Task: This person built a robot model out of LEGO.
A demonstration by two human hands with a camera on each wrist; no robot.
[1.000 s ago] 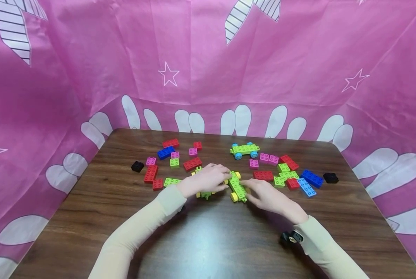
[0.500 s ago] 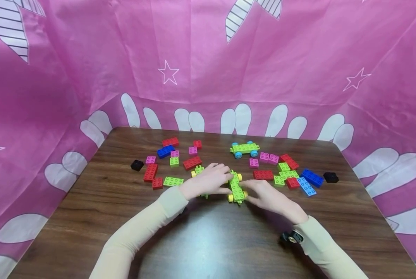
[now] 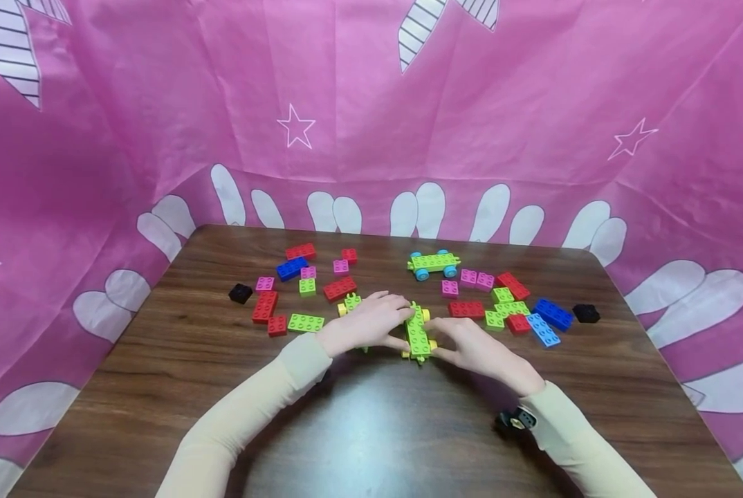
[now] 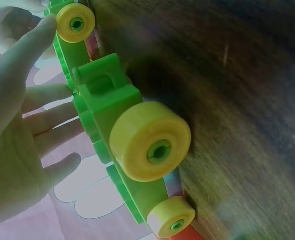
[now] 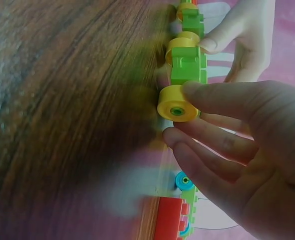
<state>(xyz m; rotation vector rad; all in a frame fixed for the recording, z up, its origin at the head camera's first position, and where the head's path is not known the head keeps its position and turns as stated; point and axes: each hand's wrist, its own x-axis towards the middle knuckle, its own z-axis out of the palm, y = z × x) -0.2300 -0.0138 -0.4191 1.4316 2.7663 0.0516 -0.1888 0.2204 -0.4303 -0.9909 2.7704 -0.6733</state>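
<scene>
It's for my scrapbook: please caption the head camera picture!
Left hand and right hand touch a green, yellow-wheeled plastic toy car amid colourful, rectangular studded bricks.

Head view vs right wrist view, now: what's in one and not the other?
Only head: the black bricks, pink bricks, light blue brick and the sleeves.

Only right wrist: the palm side of the right hand, and the green hub of the near yellow wheel.

Both: the left hand, the yellow-wheeled car, the blue-wheeled car, at least one red brick.
</scene>
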